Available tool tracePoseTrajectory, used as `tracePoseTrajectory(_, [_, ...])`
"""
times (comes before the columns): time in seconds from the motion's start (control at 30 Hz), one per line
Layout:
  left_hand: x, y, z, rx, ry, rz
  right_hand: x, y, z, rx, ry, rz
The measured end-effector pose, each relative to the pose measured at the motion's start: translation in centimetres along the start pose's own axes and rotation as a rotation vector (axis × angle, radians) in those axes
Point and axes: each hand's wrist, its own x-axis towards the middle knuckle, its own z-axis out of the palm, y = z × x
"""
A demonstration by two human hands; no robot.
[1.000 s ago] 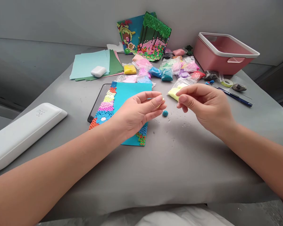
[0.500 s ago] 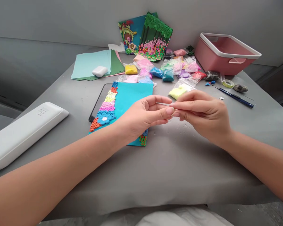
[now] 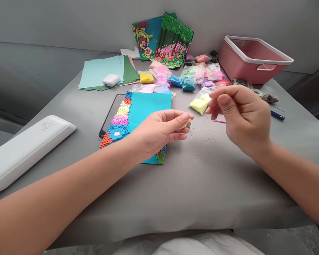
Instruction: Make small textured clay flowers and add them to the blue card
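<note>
Pinched between the thumb and fingers of my left hand [image 3: 166, 131] is a small piece of pale yellow clay [image 3: 186, 124]. It is held above the right edge of a blue card [image 3: 151, 106] decorated with rows of small coloured clay rings and a blue clay flower [image 3: 117, 134]. My right hand [image 3: 241, 117] is raised apart from it, fingers curled and thumb drawn in toward them; whether anything tiny is between them is hidden. Just beyond lies an unsealed bag of pale yellow clay [image 3: 200, 102]. A thin pink stick [image 3: 220, 121] on the table shows partly beside the right hand.
Several bags of coloured clay [image 3: 188, 84] lie at the back, before two decorated cards [image 3: 175, 39]. A pink basket [image 3: 255, 63] stands back right, a blue pen-like tool [image 3: 278, 115] in front. Left are coloured sheets [image 3: 101, 72], a white case [image 3: 111, 80], a phone [image 3: 110, 115] and a long white device [image 3: 32, 148].
My hands were together at the fingertips. The right hand has pulled away up and to the right, and the yellow clay now shows in my left hand.
</note>
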Motion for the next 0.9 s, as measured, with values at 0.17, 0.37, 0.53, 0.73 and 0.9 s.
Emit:
tracePoseTrajectory(0.17, [0.17,0.10,-0.33,-0.027,0.008,0.032,-0.16,-0.01,0.14,0.121,-0.155,0.129])
tracePoseTrajectory(0.37, [0.57,0.03,-0.36,-0.090,0.126,0.031,-0.51,0.21,0.37,0.232,-0.170,0.197])
tracePoseTrajectory(0.53, [0.67,0.03,-0.34,-0.092,0.109,0.057,-0.28,0.26,0.45,0.215,-0.147,0.217])
tracePoseTrajectory(0.73, [0.61,0.16,-0.11,-0.097,0.169,0.021,-0.34,0.46,0.31,0.196,-0.185,0.210])
tracePoseTrajectory(0.9, [0.68,0.58,0.13,-0.111,0.191,0.031,-0.32,0.26,0.30,0.219,-0.173,0.200])
